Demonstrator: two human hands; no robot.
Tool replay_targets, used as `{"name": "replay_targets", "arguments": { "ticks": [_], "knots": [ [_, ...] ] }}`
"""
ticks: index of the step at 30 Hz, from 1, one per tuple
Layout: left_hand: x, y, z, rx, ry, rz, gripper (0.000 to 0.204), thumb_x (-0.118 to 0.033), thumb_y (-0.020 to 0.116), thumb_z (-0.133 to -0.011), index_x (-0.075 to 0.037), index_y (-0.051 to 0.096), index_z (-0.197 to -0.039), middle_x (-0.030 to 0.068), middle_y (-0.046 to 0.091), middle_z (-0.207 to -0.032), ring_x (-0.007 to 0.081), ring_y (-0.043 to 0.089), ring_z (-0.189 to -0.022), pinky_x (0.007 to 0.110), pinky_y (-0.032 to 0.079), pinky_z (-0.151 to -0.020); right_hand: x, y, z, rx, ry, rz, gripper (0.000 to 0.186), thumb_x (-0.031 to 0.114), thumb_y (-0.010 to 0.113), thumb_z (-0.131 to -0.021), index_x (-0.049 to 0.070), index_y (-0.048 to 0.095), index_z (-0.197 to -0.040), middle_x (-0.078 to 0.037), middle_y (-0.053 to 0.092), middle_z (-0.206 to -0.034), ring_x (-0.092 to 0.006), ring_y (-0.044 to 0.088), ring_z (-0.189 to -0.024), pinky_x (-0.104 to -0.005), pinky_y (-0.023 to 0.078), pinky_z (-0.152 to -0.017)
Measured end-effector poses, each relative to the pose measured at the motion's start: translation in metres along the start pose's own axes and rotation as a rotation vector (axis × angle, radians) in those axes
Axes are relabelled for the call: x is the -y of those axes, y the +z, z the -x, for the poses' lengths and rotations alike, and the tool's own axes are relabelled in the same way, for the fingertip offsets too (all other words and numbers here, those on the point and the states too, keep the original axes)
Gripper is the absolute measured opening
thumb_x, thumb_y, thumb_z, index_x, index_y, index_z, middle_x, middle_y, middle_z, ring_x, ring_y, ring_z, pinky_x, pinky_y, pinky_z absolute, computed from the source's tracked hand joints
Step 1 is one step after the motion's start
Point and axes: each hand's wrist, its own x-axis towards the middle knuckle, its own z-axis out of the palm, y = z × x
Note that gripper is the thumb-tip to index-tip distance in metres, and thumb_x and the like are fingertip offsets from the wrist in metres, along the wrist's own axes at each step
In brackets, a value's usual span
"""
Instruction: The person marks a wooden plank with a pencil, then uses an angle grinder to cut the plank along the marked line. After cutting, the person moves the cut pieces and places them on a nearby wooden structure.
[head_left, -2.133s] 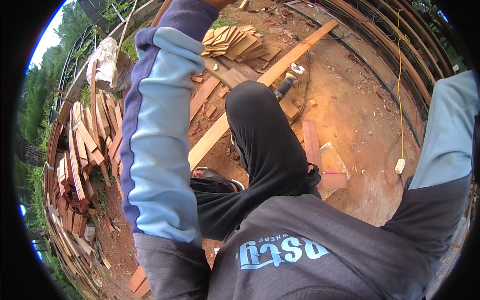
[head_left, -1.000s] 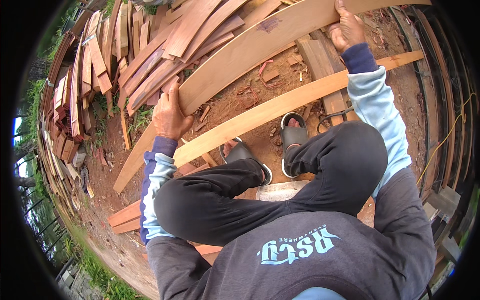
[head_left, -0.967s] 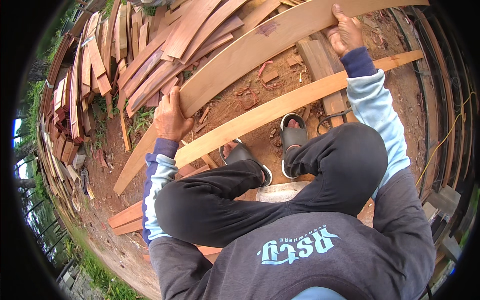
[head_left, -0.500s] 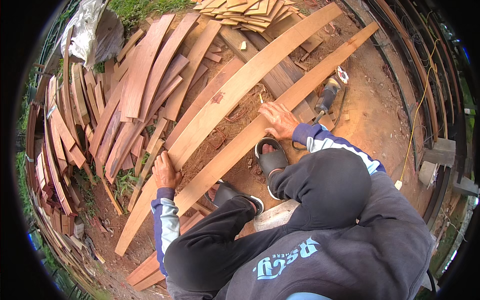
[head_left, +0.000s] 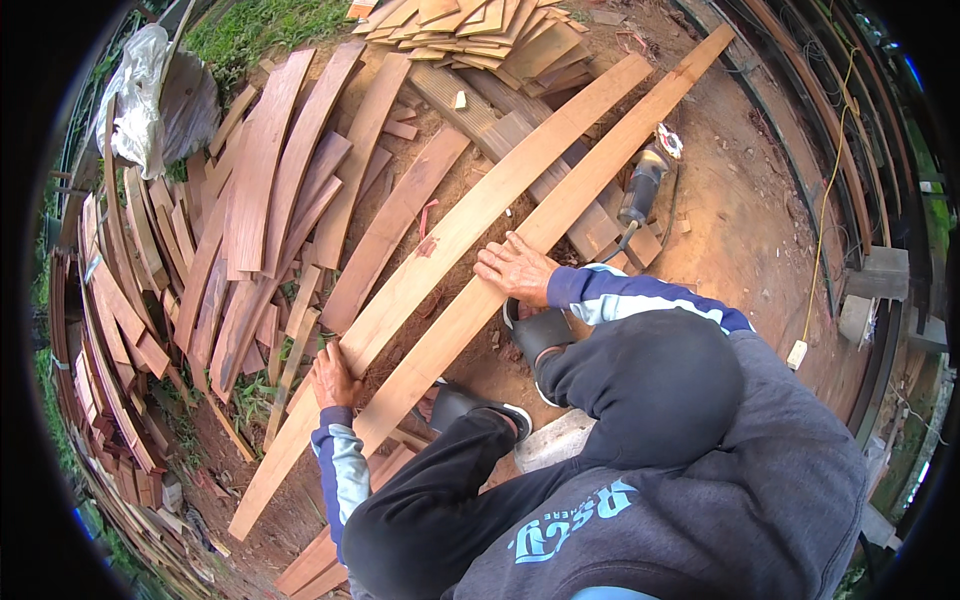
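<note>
Head view: left hand (head_left: 335, 377) on stained plank (head_left: 465, 209), grip unclear; right hand (head_left: 517, 270) spread flat on nearer plank (head_left: 585, 190).

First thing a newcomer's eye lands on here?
Probably the left board and right board, long and pale, slanting side by side across the middle, with the left hand on the first and the right hand on the second. Next, the heap of reddish planks at left, and the corded power tool just right of the boards.
</note>
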Motion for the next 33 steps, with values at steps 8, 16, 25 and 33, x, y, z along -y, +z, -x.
{"name": "replay_targets", "arguments": {
  "ticks": [8,16,25,33],
  "knots": [
    [0.057,0.036,0.024,0.018,-0.03,-0.09,0.087,-0.006,0.079,-0.061,-0.008,0.038,-0.138,0.0193,0.053,-0.124,0.0372,0.049,-0.12,0.046,0.044,-0.099,0.0,0.015,-0.01,-0.131,0.002,0.043,0.043,0.014,0.061,-0.081,0.004,0.052,-0.123,-0.011,0.055,-0.112,-0.0276,0.051,-0.114,-0.0613,0.032,-0.105],
    [0.057,-0.023,0.076,-0.516,-0.063,0.244,0.071,-0.019,0.082,-0.072,-0.004,0.05,-0.133,0.0175,0.058,-0.12,0.0323,0.054,-0.109,0.042,0.046,-0.092,0.001,-0.016,-0.021,-0.129,-0.115,0.146,0.034,0.018,0.063,-0.08,0.006,0.054,-0.111,-0.007,0.055,-0.1,-0.0218,0.055,-0.1,-0.0439,0.042,-0.082],
    [-0.031,-0.212,0.207,-1.393,0.122,0.65,0.021,-0.015,0.055,-0.101,0.005,0.061,-0.105,0.0082,0.06,-0.086,0.0128,0.054,-0.077,0.026,0.045,-0.066,-0.056,-0.216,-0.06,-0.611,-0.044,0.386,0.049,0.022,0.07,-0.069,0.004,0.053,-0.112,-0.011,0.057,-0.101,-0.0261,0.06,-0.093,-0.0463,0.047,-0.079],
    [-0.052,-0.237,0.223,-0.978,0.15,0.848,0.024,-0.019,0.057,-0.1,0.003,0.06,-0.108,0.0042,0.059,-0.083,0.0083,0.05,-0.072,0.021,0.042,-0.064,-0.093,-0.56,0.056,-1.549,-0.087,0.409,0.055,0.015,0.081,-0.067,-0.001,0.054,-0.113,-0.016,0.061,-0.099,-0.0278,0.063,-0.09,-0.041,0.053,-0.077]
  ]
}}
